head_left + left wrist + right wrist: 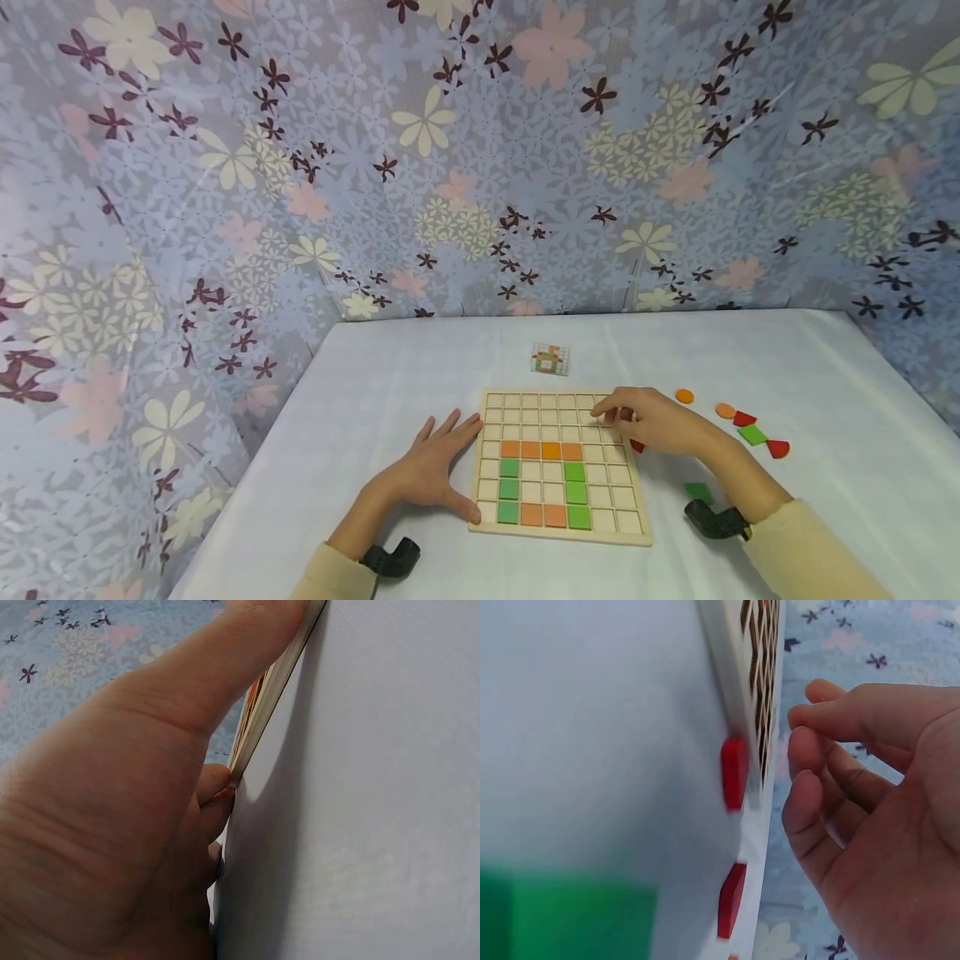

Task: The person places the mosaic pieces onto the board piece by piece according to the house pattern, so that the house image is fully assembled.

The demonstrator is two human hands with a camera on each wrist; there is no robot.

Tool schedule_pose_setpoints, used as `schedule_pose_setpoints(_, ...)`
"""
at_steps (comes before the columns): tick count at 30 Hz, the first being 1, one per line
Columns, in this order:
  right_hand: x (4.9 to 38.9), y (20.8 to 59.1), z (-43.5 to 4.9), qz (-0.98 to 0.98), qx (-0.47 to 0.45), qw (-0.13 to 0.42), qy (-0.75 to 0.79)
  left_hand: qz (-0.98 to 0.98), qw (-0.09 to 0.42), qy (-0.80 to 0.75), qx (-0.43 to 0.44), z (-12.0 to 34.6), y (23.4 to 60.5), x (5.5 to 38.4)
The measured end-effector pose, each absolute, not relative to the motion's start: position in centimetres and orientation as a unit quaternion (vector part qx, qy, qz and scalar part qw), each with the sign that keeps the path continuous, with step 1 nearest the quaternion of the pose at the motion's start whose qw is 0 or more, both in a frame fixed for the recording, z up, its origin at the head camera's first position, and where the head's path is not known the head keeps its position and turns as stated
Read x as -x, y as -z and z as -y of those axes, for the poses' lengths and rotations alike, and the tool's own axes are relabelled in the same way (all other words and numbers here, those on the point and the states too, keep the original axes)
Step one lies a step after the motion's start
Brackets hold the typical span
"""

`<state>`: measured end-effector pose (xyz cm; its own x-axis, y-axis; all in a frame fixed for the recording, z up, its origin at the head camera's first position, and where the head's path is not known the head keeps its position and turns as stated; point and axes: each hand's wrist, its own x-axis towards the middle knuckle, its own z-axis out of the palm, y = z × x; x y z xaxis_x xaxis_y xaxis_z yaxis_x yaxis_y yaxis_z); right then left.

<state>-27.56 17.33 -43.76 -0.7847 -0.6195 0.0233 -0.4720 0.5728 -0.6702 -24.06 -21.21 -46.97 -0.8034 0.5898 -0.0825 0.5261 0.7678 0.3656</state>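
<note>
A wooden grid board (530, 487) lies on the white table. Square tiles fill some cells: an orange row (530, 450) on top, a darker green column (508, 489) at left, a lighter green column (575, 492) at right, and orange tiles (543, 516) at the bottom. My left hand (431, 467) is spread flat along the board's left edge, thumb at the near corner. Above the upper right cells hovers my right hand (651, 421), its fingers loosely bent with nothing visible between them. In the right wrist view, a red piece (735, 774) lies against the board's side.
A small pattern card (550, 359) lies behind the board. To the right are orange discs (685, 396), red pieces (778, 449), a light green piece (752, 435) and a dark green one (697, 492). A floral curtain (480, 167) hangs behind the table.
</note>
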Motion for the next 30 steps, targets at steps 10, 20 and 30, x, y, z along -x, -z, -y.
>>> schedule_pose_setpoints(10, 27.7, 44.9, -20.2, -0.871, 0.308, 0.134, 0.36, -0.933, 0.094, -0.172, -0.301, 21.3, 47.0, 24.0)
schedule_pose_setpoints(20, 27.8, 44.7, -21.1, -0.86, 0.301, 0.153, 0.383, -0.935, 0.091, -0.164, -0.302, 21.3, 47.1, 24.3)
schedule_pose_setpoints(30, 27.9, 44.8, -21.5, -0.884, 0.282, 0.127, 0.351, -0.935, 0.095, -0.165, -0.3, 21.3, 47.0, 24.2)
